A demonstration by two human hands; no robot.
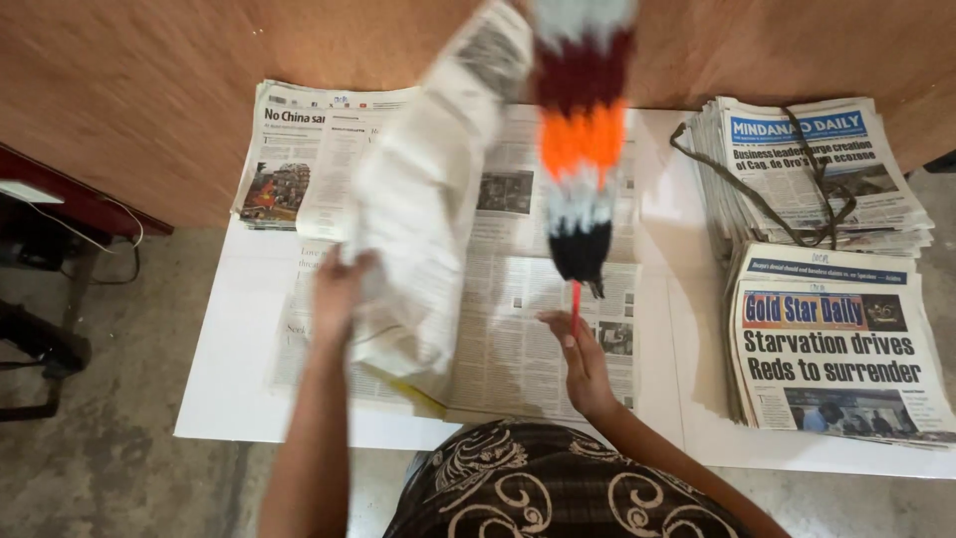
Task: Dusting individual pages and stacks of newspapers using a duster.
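On white surface (249, 399): left hand (339, 284) gripping lifted newspaper sheet (423, 199); right hand (578, 354) open, flat on spread newspaper (518, 339). Newspaper stacks (827, 339) beside.

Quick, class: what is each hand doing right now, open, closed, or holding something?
Left hand: grip closed on a folded newspaper, lifted off the white board.
Right hand: open, fingers resting on the spread newspaper, holding nothing.
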